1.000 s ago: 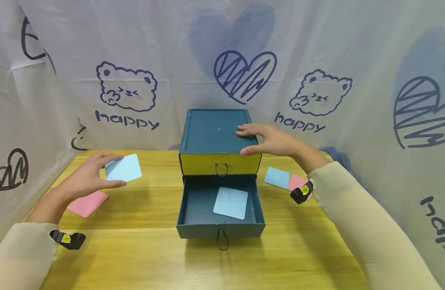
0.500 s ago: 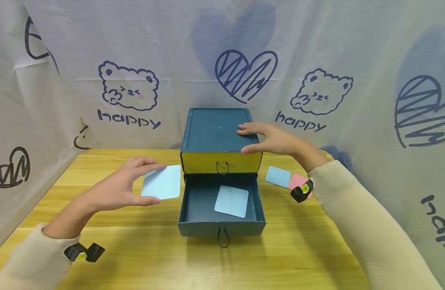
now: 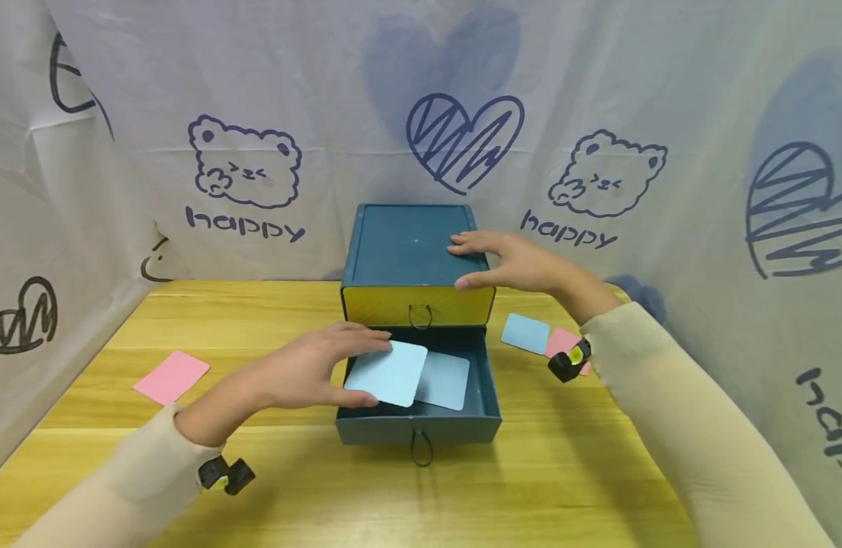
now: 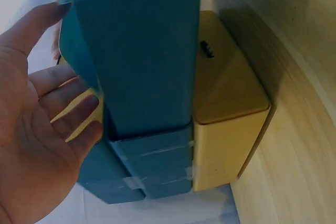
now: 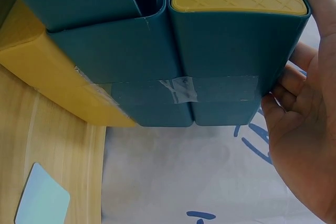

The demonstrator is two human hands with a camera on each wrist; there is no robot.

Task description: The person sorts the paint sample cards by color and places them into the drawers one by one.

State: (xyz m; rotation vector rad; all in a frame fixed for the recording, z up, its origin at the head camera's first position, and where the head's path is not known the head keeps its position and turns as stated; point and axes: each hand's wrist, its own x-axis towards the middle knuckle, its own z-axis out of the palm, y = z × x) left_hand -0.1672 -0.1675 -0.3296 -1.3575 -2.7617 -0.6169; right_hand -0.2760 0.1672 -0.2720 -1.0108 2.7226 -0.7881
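My left hand (image 3: 318,365) pinches a light blue card (image 3: 388,374) by its edges, thumb at the near side and fingers at the far side, over the left half of a pulled-out blue drawer (image 3: 462,430). Another light blue card (image 3: 450,382) lies flat in that drawer, partly covered in the head view by the held one. The right hand (image 3: 513,262) rests on the right edge of the dark blue drawer cabinet (image 3: 403,243), fingers on its top and thumb at the front edge. Above the pulled-out drawer, the yellow drawer (image 3: 387,307) is closed.
On the wooden table (image 3: 311,502), a pink card (image 3: 172,377) lies at the left. To the cabinet's right are a blue card (image 3: 525,333) and a pink card (image 3: 561,342), the latter partly behind the wrist camera. A printed cloth (image 3: 352,175) hangs close behind the cabinet.
My left hand has carried the light blue card rightward from the table's left side to above the pulled-out drawer. The right hand stays on the cabinet.
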